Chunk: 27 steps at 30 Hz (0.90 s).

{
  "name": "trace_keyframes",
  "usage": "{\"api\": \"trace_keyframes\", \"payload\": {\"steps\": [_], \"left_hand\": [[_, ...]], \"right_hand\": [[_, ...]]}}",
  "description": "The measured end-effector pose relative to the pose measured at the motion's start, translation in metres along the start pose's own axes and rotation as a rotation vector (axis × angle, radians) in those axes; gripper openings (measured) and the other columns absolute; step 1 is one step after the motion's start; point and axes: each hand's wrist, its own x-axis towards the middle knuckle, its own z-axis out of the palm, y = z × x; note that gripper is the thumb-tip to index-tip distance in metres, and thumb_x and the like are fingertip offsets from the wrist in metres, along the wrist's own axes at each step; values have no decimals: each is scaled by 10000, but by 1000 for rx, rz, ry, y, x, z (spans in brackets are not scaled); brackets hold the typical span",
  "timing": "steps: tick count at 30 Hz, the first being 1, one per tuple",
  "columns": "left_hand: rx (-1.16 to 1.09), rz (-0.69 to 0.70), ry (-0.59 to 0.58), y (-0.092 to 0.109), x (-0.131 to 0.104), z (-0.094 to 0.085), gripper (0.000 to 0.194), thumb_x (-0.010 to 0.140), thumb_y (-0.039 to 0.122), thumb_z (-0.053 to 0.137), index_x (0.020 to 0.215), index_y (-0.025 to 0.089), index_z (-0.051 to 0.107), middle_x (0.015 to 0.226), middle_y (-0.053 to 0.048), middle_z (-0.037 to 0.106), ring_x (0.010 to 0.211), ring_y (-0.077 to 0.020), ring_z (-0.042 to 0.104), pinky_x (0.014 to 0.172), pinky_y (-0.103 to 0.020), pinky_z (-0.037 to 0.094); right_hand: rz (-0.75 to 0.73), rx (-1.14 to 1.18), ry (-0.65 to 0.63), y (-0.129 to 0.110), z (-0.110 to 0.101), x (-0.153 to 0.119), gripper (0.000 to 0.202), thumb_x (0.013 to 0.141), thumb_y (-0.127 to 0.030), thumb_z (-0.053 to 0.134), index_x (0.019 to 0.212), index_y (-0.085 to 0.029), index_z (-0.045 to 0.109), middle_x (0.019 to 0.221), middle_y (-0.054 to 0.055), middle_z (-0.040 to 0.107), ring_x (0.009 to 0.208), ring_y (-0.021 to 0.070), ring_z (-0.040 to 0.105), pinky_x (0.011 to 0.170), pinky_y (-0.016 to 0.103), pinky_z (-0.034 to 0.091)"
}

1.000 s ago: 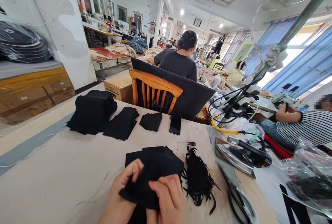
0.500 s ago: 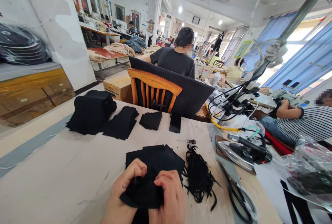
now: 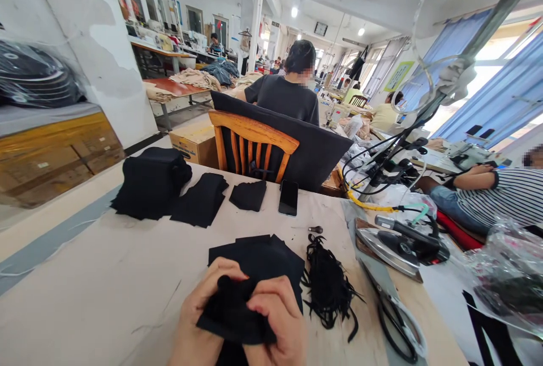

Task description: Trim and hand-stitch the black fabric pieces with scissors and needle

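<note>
My left hand and my right hand are both closed on one black fabric piece, low in the middle of the view. The fabric is bunched up between the fingers, and its lower edge curves down between my palms. Just behind it lies a spread pile of black fabric pieces on the table, partly covered by my hands. To the right of the pile is a heap of thin black fabric strips.
Further back stand black fabric stacks, a phone and an awl. On the right are an iron and large scissors. Beyond the table edge, a person sits at a wooden chair.
Both hands have shifted their fingers on the fabric, and its top now bulges up between them. The striped-shirt person's arm at right has moved. The view has shifted slightly.
</note>
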Motion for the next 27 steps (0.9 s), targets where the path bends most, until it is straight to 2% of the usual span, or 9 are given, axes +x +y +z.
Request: {"api": "trace_keyframes", "payload": {"steps": [3,8,12,16,19,21,23,25,27], "left_hand": [[-69,-79,41,-4,-3,1,58,758,251,610,816,243,605,910,-17,598,872,-213,568,759,-257,468],[-135,-125,24,-1,-4,3,207,775,389,598,714,233,477,747,-4,494,666,-177,476,597,-256,444],[-149,-63,-15,0,-7,4,235,810,331,589,669,236,426,711,18,421,631,-157,425,558,-231,419],[-27,65,-96,-1,-10,-3,89,782,218,647,798,248,566,784,0,539,719,-176,530,629,-233,457],[80,121,-125,4,-6,-9,99,795,168,630,752,250,595,774,-2,572,730,-180,561,649,-239,455],[115,142,-104,9,-2,-13,121,795,157,622,721,251,602,781,-4,586,754,-187,569,679,-251,448],[112,129,-93,13,1,-15,117,771,162,635,697,250,612,782,-6,601,767,-194,574,696,-263,441],[89,64,-114,17,3,-16,124,741,171,652,649,241,608,748,-5,612,740,-196,578,681,-271,441],[69,-46,-146,21,2,-17,134,696,182,676,601,229,593,714,-8,632,700,-200,583,658,-279,447]], "right_hand": [[23,-8,-4,0,1,-1,129,799,-100,465,809,-221,509,783,2,566,702,143,540,625,256,415],[36,-165,59,-4,7,-6,116,808,-116,437,807,-226,471,731,11,565,658,174,550,600,288,422],[-34,-263,87,-3,1,-2,189,829,-120,429,931,-213,558,784,49,578,699,201,577,617,323,456],[-194,-320,13,2,-14,8,230,797,-81,446,915,-190,610,753,51,595,632,172,558,552,284,444],[-213,-315,31,2,-17,7,249,773,-45,468,877,-192,640,773,52,651,649,167,584,593,286,467],[-122,-182,55,2,-13,0,255,776,-45,481,858,-209,658,788,38,676,644,152,607,597,266,475],[0,58,45,4,-10,-6,210,777,-79,547,827,-229,685,757,15,687,618,133,623,566,231,473],[214,322,-19,7,-12,-8,103,739,-139,667,751,-232,707,706,4,689,596,131,624,543,220,472],[526,562,-145,9,-19,-5,82,649,-206,786,683,-218,712,691,5,690,539,115,584,480,207,435]]}}
